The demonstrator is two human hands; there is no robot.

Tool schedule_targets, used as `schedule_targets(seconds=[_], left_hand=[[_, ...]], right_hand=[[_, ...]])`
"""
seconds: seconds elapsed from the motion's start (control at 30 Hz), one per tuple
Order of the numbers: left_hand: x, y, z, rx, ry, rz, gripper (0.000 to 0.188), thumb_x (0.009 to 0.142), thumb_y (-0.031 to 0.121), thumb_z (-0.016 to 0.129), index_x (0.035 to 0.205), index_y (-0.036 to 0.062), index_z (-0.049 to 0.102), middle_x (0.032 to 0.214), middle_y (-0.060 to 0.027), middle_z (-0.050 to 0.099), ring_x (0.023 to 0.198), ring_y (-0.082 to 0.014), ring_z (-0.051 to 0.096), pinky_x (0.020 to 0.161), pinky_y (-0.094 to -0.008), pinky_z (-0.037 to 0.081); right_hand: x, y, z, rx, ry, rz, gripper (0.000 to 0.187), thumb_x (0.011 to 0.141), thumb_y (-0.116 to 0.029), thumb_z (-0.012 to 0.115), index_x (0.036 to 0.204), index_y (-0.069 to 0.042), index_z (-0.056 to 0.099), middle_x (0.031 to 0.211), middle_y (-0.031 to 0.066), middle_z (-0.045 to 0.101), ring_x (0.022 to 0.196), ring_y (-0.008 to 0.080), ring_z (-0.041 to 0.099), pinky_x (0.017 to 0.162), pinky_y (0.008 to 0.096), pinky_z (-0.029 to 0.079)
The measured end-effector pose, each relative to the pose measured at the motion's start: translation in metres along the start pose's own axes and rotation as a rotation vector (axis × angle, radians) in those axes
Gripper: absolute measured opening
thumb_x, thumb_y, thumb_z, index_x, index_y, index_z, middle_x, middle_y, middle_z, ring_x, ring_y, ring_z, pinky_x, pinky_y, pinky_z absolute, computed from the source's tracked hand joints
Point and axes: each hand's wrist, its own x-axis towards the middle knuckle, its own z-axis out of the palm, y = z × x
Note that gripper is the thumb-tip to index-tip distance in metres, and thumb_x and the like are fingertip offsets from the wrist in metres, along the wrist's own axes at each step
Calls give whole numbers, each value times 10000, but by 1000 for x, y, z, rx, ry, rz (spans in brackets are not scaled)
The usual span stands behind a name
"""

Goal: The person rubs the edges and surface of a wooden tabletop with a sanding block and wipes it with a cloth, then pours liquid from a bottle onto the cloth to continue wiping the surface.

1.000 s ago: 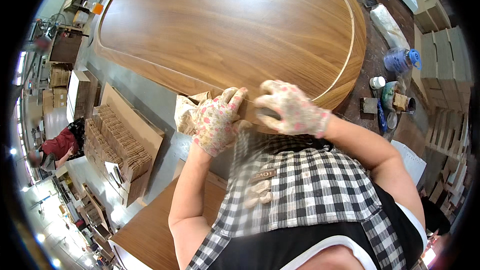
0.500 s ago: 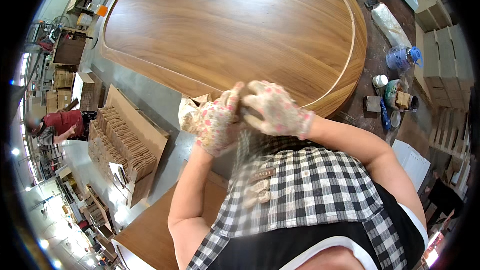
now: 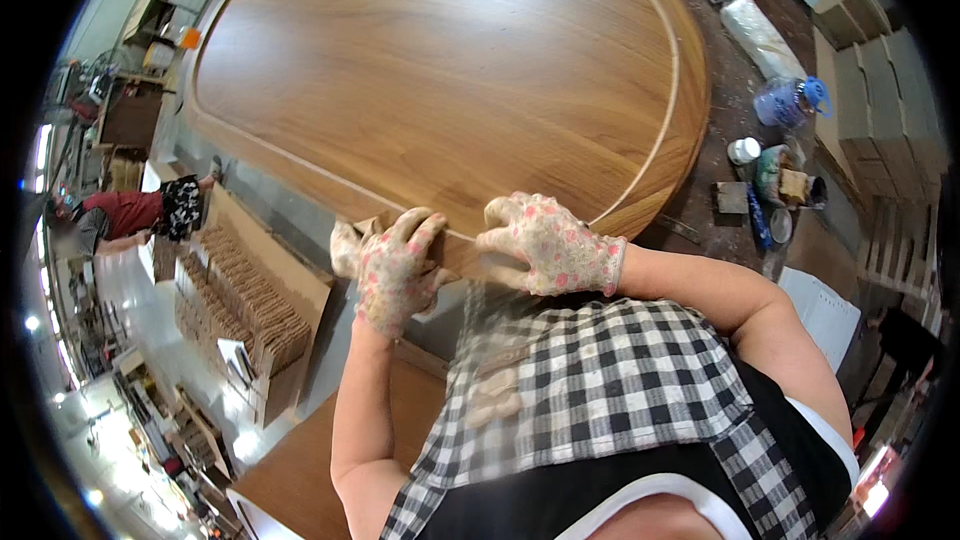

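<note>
Both my hands wear pale gloves with pink-red spots. At the near edge of an oval wood-grain tabletop (image 3: 430, 90), my left hand (image 3: 395, 275) is closed on a crumpled pale cloth (image 3: 345, 248), which bulges out on its left side. The palm side of that grip is hidden. My right hand (image 3: 555, 245) rests on the same edge, a little to the right, fingers bent and thumb apart, with nothing visible in it. A thin light inlay line (image 3: 655, 155) runs round the tabletop just inside its rim and passes under my hands.
Right of the tabletop, a dark workbench (image 3: 705, 225) bears a blue-capped bottle (image 3: 785, 102), a white jar (image 3: 743, 150), a grey block (image 3: 731, 198) and a plastic-wrapped roll (image 3: 762, 35). At left are stacked cardboard pieces (image 3: 255, 290) and a person in a red apron (image 3: 125, 215).
My hands have moved apart: the left one leftward with the cloth, the right one slightly down onto the edge. The view has shifted a little, and the person at left has moved.
</note>
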Motion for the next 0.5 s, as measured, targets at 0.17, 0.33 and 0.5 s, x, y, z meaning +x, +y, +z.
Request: schedule_targets(seconds=[0.17, 0.33, 0.5], left_hand=[[-7, 5, 5, -59, 84, -2, 749, 505, 171, 909, 1202, 93, 646, 1223, -103, 648, 1043, -341, 660, 834, -438, 540], [1, 10, 2, -64, 113, 49, 752, 499, 196, 901, 1194, 94, 636, 1203, -125, 645, 1019, -354, 661, 818, -445, 541], [-2, 3, 13, -105, 18, -82, 769, 518, 334, 910, 1219, 159, 647, 1235, -43, 649, 1122, -308, 624, 1006, -523, 382]], right_hand=[[-52, 24, -74, -285, -151, 169, 159, 796, -223, 713, 871, -84, 701, 969, 132, 620, 939, 304, 624, 819, 441, 505], [-58, 48, -111, -741, 22, 367, 199, 748, -229, 741, 861, -74, 686, 955, 113, 600, 929, 275, 620, 774, 437, 503], [-81, 22, -65, -434, 166, 280, 228, 790, -226, 727, 938, -68, 654, 1031, 154, 574, 969, 339, 595, 818, 487, 487]])
